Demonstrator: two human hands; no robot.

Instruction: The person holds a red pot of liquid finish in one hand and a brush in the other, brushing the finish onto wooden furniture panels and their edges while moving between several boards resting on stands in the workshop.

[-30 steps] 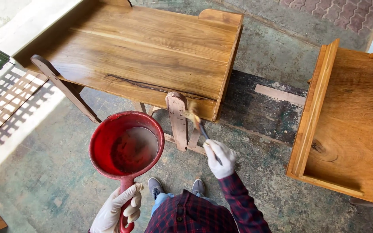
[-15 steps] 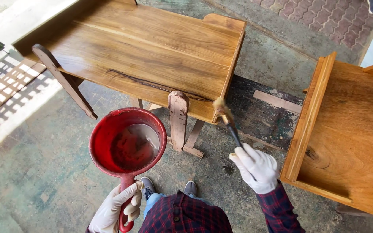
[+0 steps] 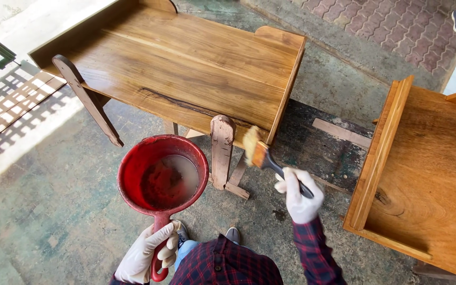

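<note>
Down at knee height, the person's left hand (image 3: 146, 253), in a pale glove, has its fingers (image 3: 171, 248) wrapped shut around the handle of a red dipper (image 3: 162, 177), holding it level so the thin brownish liquid pooled in its bowl lies flat. The dipper hangs over the concrete floor (image 3: 43, 211), just in front of the low wooden bench (image 3: 186, 68), close enough for the brush to reach either one.

The right hand (image 3: 299, 195), also gloved, grips the dark handle of a paintbrush (image 3: 259, 153) with fingers closed tight. The brush is tilted upward, its pale bristles raised toward the bench's near corner, just beside the upright leg (image 3: 221, 150) that stands between dipper and brush. Whether the bristles touch the wood I cannot tell.

The bench's top already looks glossy and dark-grained. Off to the right stands a second wooden piece (image 3: 428, 174), well apart from the brush, its surface a duller orange. A dark board (image 3: 323, 142) lies on the floor between the two. The person's shoes (image 3: 228, 235) show below a plaid sleeve (image 3: 315, 253).
</note>
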